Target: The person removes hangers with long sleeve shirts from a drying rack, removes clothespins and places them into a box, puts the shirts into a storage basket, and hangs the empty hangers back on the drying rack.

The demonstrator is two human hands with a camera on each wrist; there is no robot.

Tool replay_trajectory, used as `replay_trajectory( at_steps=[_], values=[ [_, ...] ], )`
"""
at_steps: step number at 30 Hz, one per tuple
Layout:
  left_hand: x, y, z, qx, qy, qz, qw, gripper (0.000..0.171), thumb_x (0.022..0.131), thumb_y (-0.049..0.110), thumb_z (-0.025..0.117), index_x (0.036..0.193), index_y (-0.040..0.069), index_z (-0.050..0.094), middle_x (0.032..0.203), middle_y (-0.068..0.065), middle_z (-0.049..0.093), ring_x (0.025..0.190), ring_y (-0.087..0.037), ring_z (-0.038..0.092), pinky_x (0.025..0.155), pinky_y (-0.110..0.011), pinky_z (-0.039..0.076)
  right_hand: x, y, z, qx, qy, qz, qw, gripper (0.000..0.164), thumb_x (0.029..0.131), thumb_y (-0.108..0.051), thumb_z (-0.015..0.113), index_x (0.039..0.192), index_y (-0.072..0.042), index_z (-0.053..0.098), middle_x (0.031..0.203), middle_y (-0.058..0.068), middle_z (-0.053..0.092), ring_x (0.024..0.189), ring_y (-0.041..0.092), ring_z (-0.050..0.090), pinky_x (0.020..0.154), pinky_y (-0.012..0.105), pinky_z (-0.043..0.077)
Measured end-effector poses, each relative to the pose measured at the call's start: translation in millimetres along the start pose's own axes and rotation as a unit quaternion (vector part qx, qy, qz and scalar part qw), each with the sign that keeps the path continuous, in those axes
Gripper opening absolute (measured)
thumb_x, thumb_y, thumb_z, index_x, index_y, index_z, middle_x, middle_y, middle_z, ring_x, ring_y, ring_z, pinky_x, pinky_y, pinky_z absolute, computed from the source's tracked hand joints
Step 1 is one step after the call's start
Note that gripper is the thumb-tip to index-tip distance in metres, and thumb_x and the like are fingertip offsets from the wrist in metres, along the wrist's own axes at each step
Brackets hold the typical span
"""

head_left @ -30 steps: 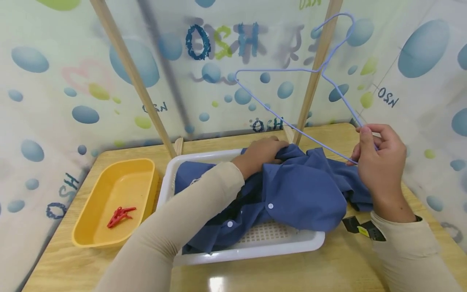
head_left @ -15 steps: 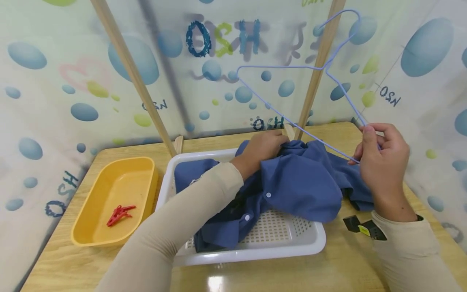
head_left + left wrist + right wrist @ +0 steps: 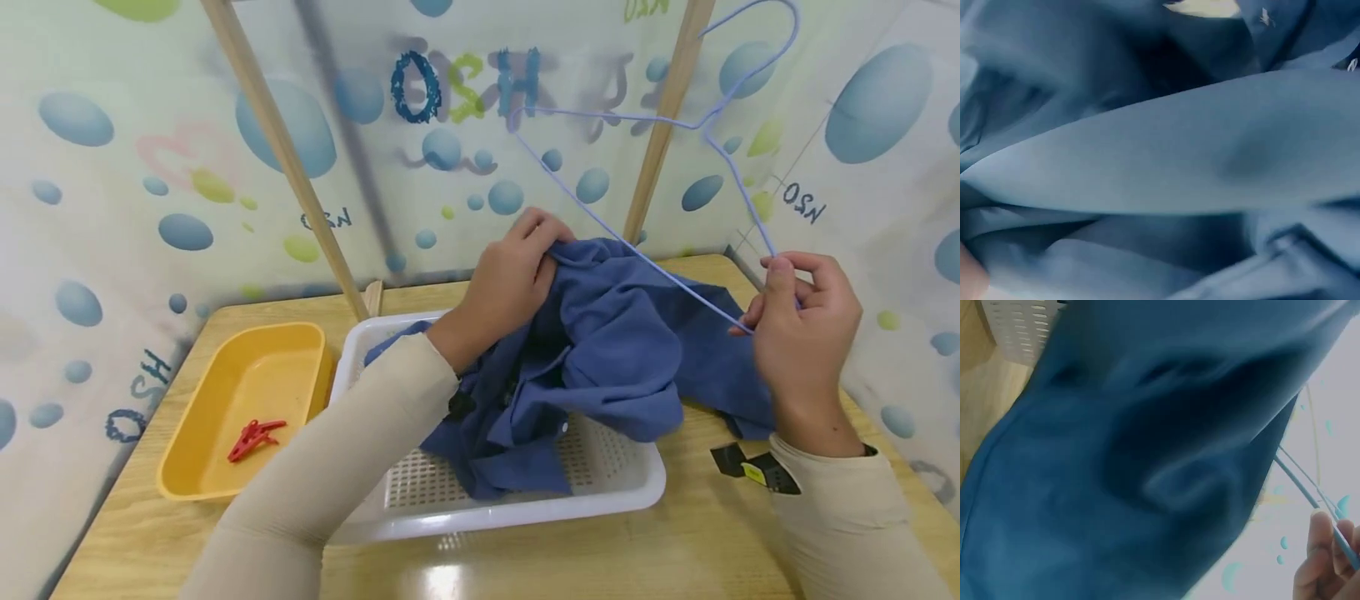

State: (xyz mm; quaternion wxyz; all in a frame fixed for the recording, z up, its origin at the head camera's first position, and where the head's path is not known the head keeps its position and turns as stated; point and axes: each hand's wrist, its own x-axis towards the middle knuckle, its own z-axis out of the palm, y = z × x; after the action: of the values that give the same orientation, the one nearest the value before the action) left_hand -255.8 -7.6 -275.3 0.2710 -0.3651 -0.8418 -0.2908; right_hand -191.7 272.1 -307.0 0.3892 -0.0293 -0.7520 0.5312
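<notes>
My left hand (image 3: 517, 267) grips a blue buttoned shirt (image 3: 622, 333) near its upper edge and holds it partly raised over the white basket (image 3: 442, 523). Its lower folds still lie in the basket, while one part hangs past the right rim toward the table. In the left wrist view, blue cloth (image 3: 1166, 156) fills nearly everything. My right hand (image 3: 810, 333) pinches a light-blue wire hanger (image 3: 611, 229) by one corner, its hook pointing up. The hanger stands in front of the shirt from the head's view, apart from the left hand. In the right wrist view, fingers (image 3: 1319, 550) hold the wire.
A yellow tray (image 3: 183, 417) with red clothespins (image 3: 255, 437) stands left of the basket. Two wooden poles (image 3: 300, 183) rise from the table's back. A patterned curtain (image 3: 450, 50) hangs behind. A black strap (image 3: 757, 471) shows by the right wrist.
My left hand has lifted the shirt up and slightly left out of the basket, and the cloth has shifted. The hanger has moved a little right and up with my right hand.
</notes>
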Motion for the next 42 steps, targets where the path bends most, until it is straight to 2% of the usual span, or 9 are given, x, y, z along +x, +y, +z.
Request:
replay_trajectory(
  at_steps=[4, 9, 15, 20, 24, 27, 32, 39, 42],
  values=[
    [6.2, 11.4, -27.3, -0.067, 0.07, -0.004, 0.9953, 0.02, 0.098, -0.004, 0.043, 0.106, 0.001, 0.061, 0.112, -0.014, 0.056, 0.098, -0.024, 0.059, 0.087, -0.03, 0.05, 0.7, -2.1, -1.3, 0.009, 0.012, 0.005, 1.0, 0.023, 0.103, -0.023, 0.053, 0.109, -0.005, 0.066, 0.048, -0.007, 0.049, 0.038, 0.007, 0.049, 0.049, 0.015, 0.049],
    [6.3, 15.8, -61.1, -0.11, 0.152, 0.029, 0.9819, 0.022, 0.094, -0.009, 0.037, 0.097, -0.004, 0.058, 0.102, -0.018, 0.057, 0.095, -0.028, 0.054, 0.088, -0.031, 0.045, 1.2, -3.5, -1.4, 0.017, 0.014, 0.006, 1.0, 0.02, 0.103, -0.023, 0.053, 0.107, -0.008, 0.066, 0.048, -0.007, 0.05, 0.037, 0.008, 0.049, 0.049, 0.015, 0.05],
    [-16.6, 15.9, -99.0, -0.115, 0.148, 0.021, 0.9819, 0.024, 0.094, -0.01, 0.033, 0.1, -0.006, 0.056, 0.104, -0.02, 0.064, 0.1, -0.029, 0.061, 0.092, -0.033, 0.048, 2.3, -4.9, 0.8, 0.025, 0.012, 0.005, 1.0, 0.019, 0.103, -0.022, 0.053, 0.107, -0.009, 0.066, 0.048, -0.006, 0.05, 0.036, 0.006, 0.05, 0.048, 0.016, 0.05],
    [-46.4, 10.8, -114.3, -0.08, 0.068, -0.045, 0.9934, 0.045, 0.09, -0.013, 0.031, 0.117, 0.003, 0.063, 0.114, -0.014, 0.065, 0.105, -0.024, 0.061, 0.092, -0.038, 0.048, 3.7, -6.1, 2.5, 0.02, 0.01, 0.014, 1.0, 0.02, 0.102, -0.022, 0.053, 0.108, -0.007, 0.066, 0.048, -0.007, 0.05, 0.036, 0.006, 0.05, 0.048, 0.016, 0.05],
    [-61.2, 3.1, -117.1, -0.017, -0.049, -0.097, 0.9939, 0.048, 0.094, -0.012, 0.034, 0.117, 0.011, 0.069, 0.111, -0.009, 0.064, 0.104, -0.025, 0.062, 0.091, -0.04, 0.051, 4.7, -5.9, 3.0, 0.014, 0.012, 0.015, 1.0, 0.022, 0.102, -0.023, 0.054, 0.108, -0.006, 0.066, 0.049, -0.007, 0.05, 0.037, 0.006, 0.05, 0.047, 0.016, 0.049],
    [-67.2, -3.4, -111.4, 0.025, -0.174, -0.143, 0.974, 0.042, 0.098, -0.006, 0.036, 0.113, 0.012, 0.072, 0.107, -0.007, 0.063, 0.1, -0.025, 0.063, 0.089, -0.039, 0.053, 4.4, -4.9, 3.2, 0.015, 0.007, 0.011, 1.0, 0.022, 0.102, -0.023, 0.054, 0.107, -0.005, 0.065, 0.048, -0.007, 0.05, 0.037, 0.007, 0.05, 0.047, 0.016, 0.049],
    [-72.4, -14.1, -92.0, 0.07, -0.37, -0.183, 0.9083, 0.043, 0.101, 0.0, 0.037, 0.117, 0.02, 0.071, 0.114, -0.005, 0.065, 0.101, -0.022, 0.063, 0.087, -0.038, 0.053, 2.7, -3.3, 4.3, 0.016, -0.004, 0.006, 1.0, 0.024, 0.103, -0.022, 0.053, 0.108, -0.001, 0.065, 0.048, -0.007, 0.051, 0.036, 0.007, 0.051, 0.047, 0.016, 0.05],
    [-72.5, -30.8, -48.7, 0.091, -0.44, -0.092, 0.8884, 0.035, 0.094, -0.004, 0.045, 0.086, 0.02, 0.069, 0.089, -0.001, 0.066, 0.079, -0.016, 0.056, 0.074, -0.034, 0.049, 2.9, -5.0, 4.7, 0.028, -0.012, 0.007, 1.0, 0.024, 0.102, -0.023, 0.055, 0.108, -0.002, 0.065, 0.049, -0.006, 0.052, 0.036, 0.008, 0.052, 0.046, 0.017, 0.05],
    [-74.8, -32.3, -28.5, 0.113, -0.469, -0.086, 0.8717, 0.03, 0.098, 0.002, 0.049, 0.087, 0.02, 0.07, 0.091, 0.0, 0.069, 0.078, -0.014, 0.058, 0.074, -0.035, 0.051, 1.9, -5.2, 4.8, 0.034, -0.015, 0.009, 0.999, 0.022, 0.102, -0.023, 0.055, 0.105, -0.004, 0.065, 0.048, -0.005, 0.051, 0.036, 0.008, 0.052, 0.046, 0.018, 0.05]
  ],
)
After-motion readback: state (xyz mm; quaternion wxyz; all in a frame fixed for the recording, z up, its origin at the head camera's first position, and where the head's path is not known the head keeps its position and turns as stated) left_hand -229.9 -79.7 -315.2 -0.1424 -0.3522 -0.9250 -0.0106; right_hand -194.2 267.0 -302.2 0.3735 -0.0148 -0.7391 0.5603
